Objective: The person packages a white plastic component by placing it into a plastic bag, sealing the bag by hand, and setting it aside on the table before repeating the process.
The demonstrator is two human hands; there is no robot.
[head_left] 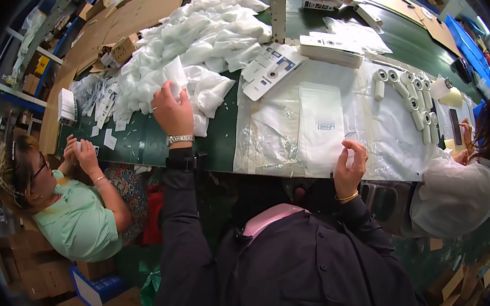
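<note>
My left hand (173, 114) reaches over the near edge of a large heap of white wrapped bundles (210, 32). Its thumb and fingers close around a white wrapped bundle (174, 72) that stands up from the heap. At the table's front edge is my right hand (350, 169), its fingers loosely curled and apart, with nothing visible in them. Just beyond it lies a flat translucent plastic bag (321, 119) with dark print, on a clear plastic-covered sheet (268, 145).
Flat white printed boxes (272, 70) and a box stack (331, 50) lie beyond the sheet. White handheld devices with round heads (412, 104) stand in rows on the right. A metal post (278, 8) rises from the green table. Co-workers sit left (73, 211) and right (455, 192).
</note>
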